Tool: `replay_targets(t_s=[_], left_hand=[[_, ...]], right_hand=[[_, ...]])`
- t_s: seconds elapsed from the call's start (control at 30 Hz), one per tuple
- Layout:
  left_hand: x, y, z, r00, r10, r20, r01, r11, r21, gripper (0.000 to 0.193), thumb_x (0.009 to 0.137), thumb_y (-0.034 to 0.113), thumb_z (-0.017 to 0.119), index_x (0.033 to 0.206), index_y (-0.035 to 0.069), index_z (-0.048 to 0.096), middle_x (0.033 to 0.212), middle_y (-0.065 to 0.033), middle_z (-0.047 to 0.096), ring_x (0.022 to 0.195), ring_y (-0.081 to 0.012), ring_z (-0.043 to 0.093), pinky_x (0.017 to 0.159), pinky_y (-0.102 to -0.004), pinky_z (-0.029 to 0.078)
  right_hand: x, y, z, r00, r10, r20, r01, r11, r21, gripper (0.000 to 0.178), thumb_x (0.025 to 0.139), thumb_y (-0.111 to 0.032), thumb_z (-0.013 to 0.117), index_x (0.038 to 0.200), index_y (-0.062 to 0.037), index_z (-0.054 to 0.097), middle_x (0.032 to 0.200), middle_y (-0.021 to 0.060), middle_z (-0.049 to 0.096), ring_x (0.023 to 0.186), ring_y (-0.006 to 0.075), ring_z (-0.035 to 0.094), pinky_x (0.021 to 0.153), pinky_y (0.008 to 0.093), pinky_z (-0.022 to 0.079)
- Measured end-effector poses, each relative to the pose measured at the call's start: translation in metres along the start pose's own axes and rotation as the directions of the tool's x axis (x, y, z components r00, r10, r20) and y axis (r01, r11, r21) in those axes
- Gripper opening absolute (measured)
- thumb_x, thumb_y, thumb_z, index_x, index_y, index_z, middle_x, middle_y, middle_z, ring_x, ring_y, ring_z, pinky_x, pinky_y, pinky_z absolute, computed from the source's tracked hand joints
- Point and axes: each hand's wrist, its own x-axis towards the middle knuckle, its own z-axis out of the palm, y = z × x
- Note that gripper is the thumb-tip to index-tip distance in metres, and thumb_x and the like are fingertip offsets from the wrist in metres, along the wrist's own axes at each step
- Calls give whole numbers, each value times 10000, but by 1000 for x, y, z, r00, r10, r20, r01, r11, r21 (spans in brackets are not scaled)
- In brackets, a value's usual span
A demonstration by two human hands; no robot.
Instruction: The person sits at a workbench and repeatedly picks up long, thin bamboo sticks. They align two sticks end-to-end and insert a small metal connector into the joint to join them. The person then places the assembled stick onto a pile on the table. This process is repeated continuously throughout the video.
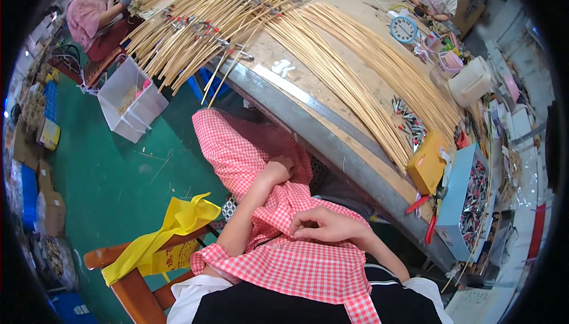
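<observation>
A red-and-white checked apron (311, 265) covers my lap and legs. My left hand (278, 170) lies farther forward on the apron, between my legs. Its fingers are tucked down out of sight among the folds. Closer to my body, my right hand (323, 223) rests on the same cloth with its fingers curled and the thumb and forefinger meeting in a loop. Whether cloth or something small is caught between those fingertips cannot be made out. Both hands are below the edge of the worktable (308, 107), apart from each other.
Long thin bamboo sticks (349, 69) cover the table, some with metal clips. A blue box (459, 205) of clips, red-handled pliers (431, 229) and a yellow block (428, 161) sit at the right. A white bin (130, 101) and wooden chair (133, 288) stand left. Two people sit across.
</observation>
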Motion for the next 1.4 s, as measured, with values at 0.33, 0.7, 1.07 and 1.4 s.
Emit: replay_targets(t_s=[0.33,0.7,1.07,1.4], left_hand=[[30,-20,18,999,27,39,-30,997,76,344,833,308,565,944,4,677,1010,-225,655,937,-400,623,815,-458,507],[31,-1,-4,998,-29,60,26,998,49,308,842,304,572,916,35,702,993,-217,665,933,-385,639,825,-451,511],[29,13,-13,994,-62,88,52,992,118,303,840,303,574,904,37,704,964,-213,668,907,-382,643,809,-456,512],[9,20,-11,991,-73,108,57,988,143,299,839,303,576,892,39,706,937,-209,671,883,-381,648,795,-459,514]], right_hand=[[-8,7,4,999,3,-32,-1,998,55,184,909,-139,601,991,24,612,893,83,669,832,137,614,757,293,495],[-12,23,2,998,-41,-37,42,999,18,222,942,-201,589,1048,-7,603,889,18,622,822,89,553,728,259,475],[-24,33,3,979,-175,-106,182,981,68,210,937,-183,580,1003,15,592,880,43,637,814,102,571,714,276,480],[-27,45,2,975,-179,-133,189,980,67,197,935,-179,581,988,9,601,821,44,629,737,101,568,661,271,471]])
